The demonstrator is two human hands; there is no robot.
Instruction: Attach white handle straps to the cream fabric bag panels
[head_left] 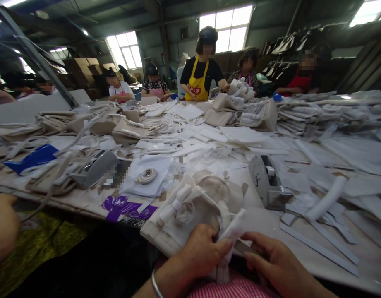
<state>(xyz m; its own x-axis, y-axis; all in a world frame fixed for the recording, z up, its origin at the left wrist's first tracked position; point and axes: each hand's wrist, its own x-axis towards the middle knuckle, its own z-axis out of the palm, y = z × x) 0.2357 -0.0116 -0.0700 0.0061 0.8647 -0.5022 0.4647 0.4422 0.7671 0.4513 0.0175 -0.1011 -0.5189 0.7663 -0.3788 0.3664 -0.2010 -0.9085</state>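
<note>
A cream handbag [174, 231] lies tilted at the table edge in front of me, with white wrapping bound around its straps. My left hand [202, 250] is closed on a white foam wrap [232, 227] around part of the bag's strap. Just to the right, my right hand [272, 258] pinches a small tan strip of tape [243, 247] against the wrap's side. On the bag, a white bundle [182, 207] is tied around one strap. A grey tape dispenser [267, 184] stands on the table beyond my right hand.
Loose white foam strips [327, 203] cover the right side. A coiled strap [146, 176] rests on white sheets, near a second grey dispenser [97, 169] and a blue tape dispenser [33, 159]. Handbags pile up farther back. Co-workers stand opposite; another person's arm [2, 227] is at left.
</note>
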